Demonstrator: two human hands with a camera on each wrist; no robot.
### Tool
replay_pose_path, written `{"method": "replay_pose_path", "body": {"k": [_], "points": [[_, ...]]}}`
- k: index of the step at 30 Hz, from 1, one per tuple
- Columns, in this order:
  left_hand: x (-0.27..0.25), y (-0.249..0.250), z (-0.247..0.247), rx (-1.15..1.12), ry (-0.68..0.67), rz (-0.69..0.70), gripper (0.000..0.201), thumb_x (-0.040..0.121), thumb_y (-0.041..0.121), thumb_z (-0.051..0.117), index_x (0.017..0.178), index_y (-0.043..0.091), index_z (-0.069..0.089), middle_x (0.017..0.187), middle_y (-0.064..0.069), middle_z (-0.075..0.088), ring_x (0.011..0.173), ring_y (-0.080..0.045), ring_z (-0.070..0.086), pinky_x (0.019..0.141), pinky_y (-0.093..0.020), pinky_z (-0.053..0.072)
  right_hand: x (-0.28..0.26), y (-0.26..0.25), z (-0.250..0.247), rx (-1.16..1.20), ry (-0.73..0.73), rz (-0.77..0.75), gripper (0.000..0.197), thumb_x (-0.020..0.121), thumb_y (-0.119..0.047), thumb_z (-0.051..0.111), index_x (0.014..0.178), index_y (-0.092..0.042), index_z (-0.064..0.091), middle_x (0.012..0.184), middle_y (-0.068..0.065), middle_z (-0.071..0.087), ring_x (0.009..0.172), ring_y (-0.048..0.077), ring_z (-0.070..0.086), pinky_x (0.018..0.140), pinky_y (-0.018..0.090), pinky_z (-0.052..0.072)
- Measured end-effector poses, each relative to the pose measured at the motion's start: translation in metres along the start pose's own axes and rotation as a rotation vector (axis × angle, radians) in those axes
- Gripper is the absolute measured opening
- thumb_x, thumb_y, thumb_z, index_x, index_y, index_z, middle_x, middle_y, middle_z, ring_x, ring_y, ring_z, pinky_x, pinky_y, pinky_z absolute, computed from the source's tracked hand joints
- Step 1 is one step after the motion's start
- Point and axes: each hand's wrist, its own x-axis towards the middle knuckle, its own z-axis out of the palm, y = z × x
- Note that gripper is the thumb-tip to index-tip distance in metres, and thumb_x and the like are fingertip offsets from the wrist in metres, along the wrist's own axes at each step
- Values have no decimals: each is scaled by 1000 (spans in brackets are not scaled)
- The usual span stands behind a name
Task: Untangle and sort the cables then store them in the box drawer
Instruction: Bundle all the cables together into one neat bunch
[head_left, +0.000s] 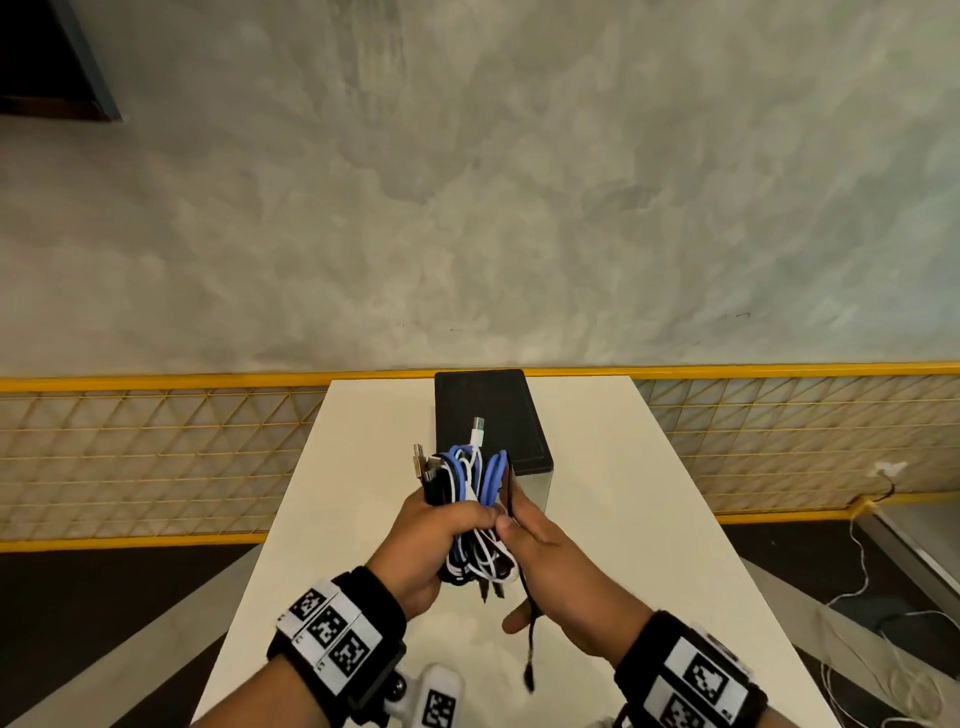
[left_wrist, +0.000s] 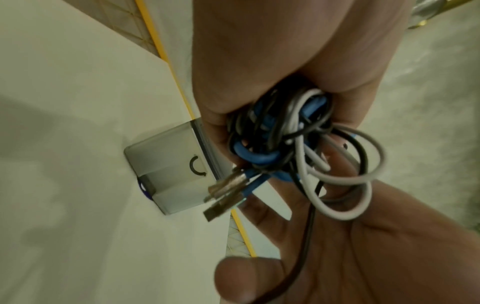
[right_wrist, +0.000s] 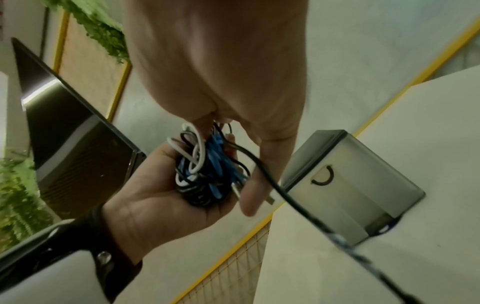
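Observation:
A tangled bundle of blue, white and black cables (head_left: 470, 499) is held above the white table (head_left: 623, 519). My left hand (head_left: 452, 519) grips it round the middle, with USB plugs (head_left: 422, 462) sticking out at the top. My right hand (head_left: 545, 545) reaches its straight fingers into the bundle, thumb spread wide. A loose black cable (head_left: 525, 577) runs across its palm and hangs down, blurred at its end. Behind the hands stands the drawer box (head_left: 488, 415) with a black top; its drawer front with a curved handle (right_wrist: 323, 176) is shut.
A yellow mesh fence (head_left: 156, 457) runs behind and beside the table. White wires (head_left: 857, 571) lie on the floor at the right. A dark panel (right_wrist: 78, 144) and green plants (right_wrist: 15, 195) appear in the right wrist view.

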Motion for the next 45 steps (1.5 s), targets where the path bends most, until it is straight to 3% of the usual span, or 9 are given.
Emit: {"method": "replay_pose_path", "body": {"k": [3, 8, 15, 19, 23, 28, 34, 40, 45], "points": [[-1, 0, -1, -39, -2, 12, 35, 68, -2, 69, 103, -3, 71, 98, -31, 71, 85, -38, 70, 79, -46, 58, -1, -4, 0, -77, -23, -2, 52, 103, -44, 33, 141, -68, 6, 148, -24, 35, 125, 15, 51, 59, 37, 60], [1, 1, -2, -42, 30, 72, 28, 80, -10, 65, 106, 1, 72, 97, -23, 74, 85, -32, 72, 73, -38, 58, -1, -8, 0, -261, 10, 11, 46, 103, -36, 31, 134, -70, 25, 125, -15, 57, 101, 15, 63, 54, 37, 60], [6, -2, 0, 110, 20, 91, 39, 71, 3, 83, 107, 0, 68, 94, -17, 75, 81, -25, 73, 68, -31, 57, 8, 0, 1, -761, -6, -22, 33, 97, -8, 42, 129, -11, 48, 116, 14, 64, 88, 26, 61, 59, 17, 35], [7, -9, 4, -6, 110, 59, 30, 73, 1, 80, 102, 4, 72, 92, -18, 77, 80, -30, 74, 68, -34, 58, 13, 4, -1, -818, -22, -63, 46, 99, -12, 35, 144, -14, 33, 111, 14, 64, 78, 20, 52, 65, 23, 35], [9, -12, 5, -102, 175, 54, 19, 77, 0, 75, 96, 1, 70, 79, -18, 71, 72, -31, 70, 64, -36, 56, 10, 10, -5, -463, 15, -97, 44, 103, -22, 35, 143, -40, 39, 123, -1, 64, 99, 15, 61, 76, 19, 45], [21, 2, -13, -7, 257, 196, 34, 59, 6, 75, 88, -8, 64, 75, -24, 63, 67, -32, 63, 67, -44, 55, 6, 50, -27, -44, 415, 75, 24, 97, -36, 53, 116, -29, 66, 122, -7, 64, 112, 8, 58, 96, 26, 43], [17, 0, -10, 56, 122, 280, 24, 70, -8, 75, 92, 1, 69, 75, -14, 68, 69, -26, 69, 65, -36, 59, 21, 75, -41, 375, 35, 625, 68, 90, -68, 44, 109, -5, 60, 95, 15, 72, 84, 29, 70, 71, 34, 53], [9, -12, 2, -37, -79, 76, 14, 64, -3, 69, 77, 2, 69, 69, -18, 65, 65, -30, 65, 70, -39, 58, 38, 63, -10, 594, 102, 468, 24, 99, -17, 46, 111, -8, 64, 94, 10, 72, 81, 22, 71, 75, 36, 56], [7, -25, -5, -37, -89, -59, 22, 65, -2, 67, 86, 1, 75, 72, -20, 65, 63, -29, 65, 68, -40, 57, 38, 48, -6, 674, 119, 263, 31, 103, -20, 41, 117, -16, 69, 109, 18, 69, 97, 34, 62, 88, 47, 50]]}}
